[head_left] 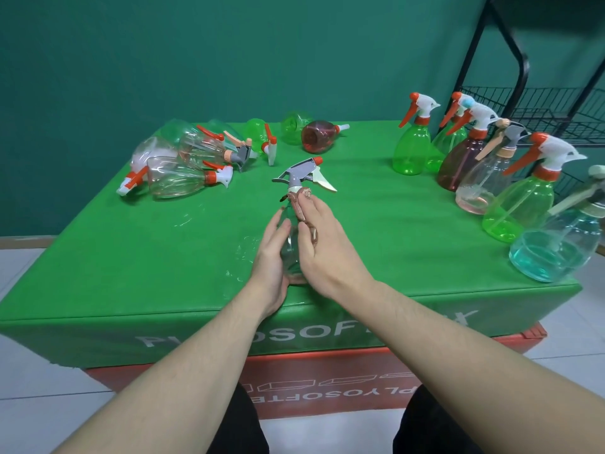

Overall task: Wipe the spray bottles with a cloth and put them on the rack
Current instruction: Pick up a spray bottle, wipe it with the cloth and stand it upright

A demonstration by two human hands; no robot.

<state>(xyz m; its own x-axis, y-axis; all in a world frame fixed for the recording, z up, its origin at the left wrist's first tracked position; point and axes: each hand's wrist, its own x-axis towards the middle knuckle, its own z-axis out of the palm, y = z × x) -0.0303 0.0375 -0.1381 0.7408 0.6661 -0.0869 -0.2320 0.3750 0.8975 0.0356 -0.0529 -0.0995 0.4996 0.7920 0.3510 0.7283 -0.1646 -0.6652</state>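
Clear plastic is what you have in hand: a see-through spray bottle with a grey trigger head and orange nozzle tip (296, 204), standing near the front middle of the green padded table (131, 273). Your left hand (271, 257) cups its lower body, fingers curled round it. Your right hand (322, 244) presses a small brownish cloth (302, 213) against its neck and side, fingers closed over the cloth.

Judging by the layout, you are partway: left of this bottle and farther back, a heap of clear, green and brown bottles (196, 158) lies on its side, probably unwiped. Right of it, a row of upright bottles (491, 168) runs along the table's right edge, not yet shelved. The black wire rack (540, 103) beyond them looks empty where visible.

Open green surface surrounds your bottle, but the path to the rack crosses that crowded row, and the blue-tinted bottle (556, 244) sits close to the corner.
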